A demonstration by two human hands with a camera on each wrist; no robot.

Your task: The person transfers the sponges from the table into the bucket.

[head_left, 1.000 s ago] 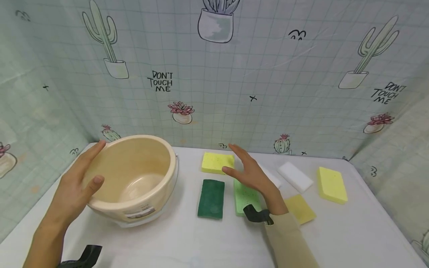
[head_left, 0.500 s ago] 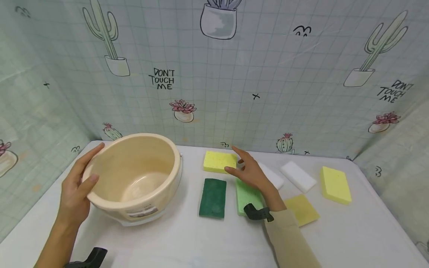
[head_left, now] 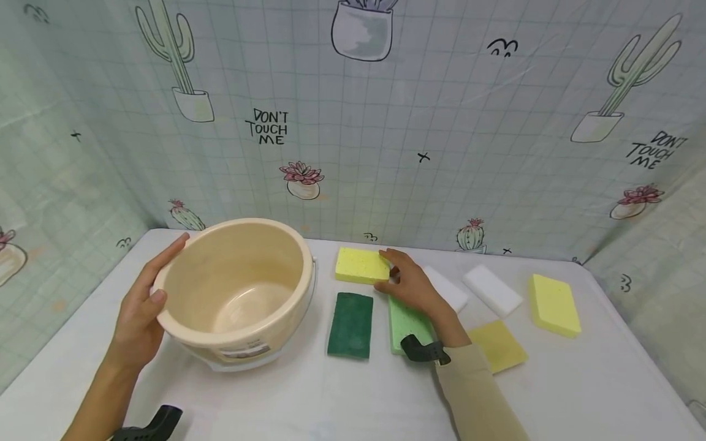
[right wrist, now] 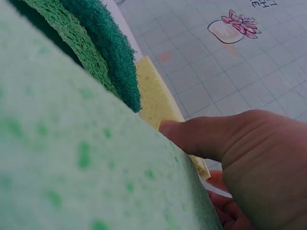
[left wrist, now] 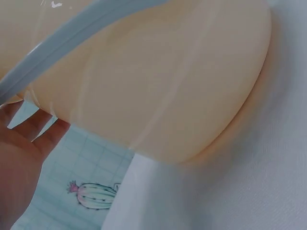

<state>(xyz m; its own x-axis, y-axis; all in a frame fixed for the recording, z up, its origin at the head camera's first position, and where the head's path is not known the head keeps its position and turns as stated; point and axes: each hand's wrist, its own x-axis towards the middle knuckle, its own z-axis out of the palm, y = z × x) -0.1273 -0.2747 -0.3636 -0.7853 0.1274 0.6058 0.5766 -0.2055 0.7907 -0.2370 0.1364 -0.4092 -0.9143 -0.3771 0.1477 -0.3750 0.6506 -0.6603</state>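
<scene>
While left hand [head_left: 138,312] steadied tilted bucket [head_left: 242,288] on tabletop [head_left: 342,398], your right hand [head_left: 410,285] fingers pinched yellow sponge [head_left: 358,265] edge beside bucket; firmer full-width hold seemed wise before lifting.

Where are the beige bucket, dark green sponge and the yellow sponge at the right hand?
beige bucket [head_left: 287,288], head view, outer right wall.
dark green sponge [head_left: 350,324], head view, middle of top face.
yellow sponge [head_left: 358,266], head view, middle of top face.
right hand [head_left: 410,285], head view, back of hand.
</scene>
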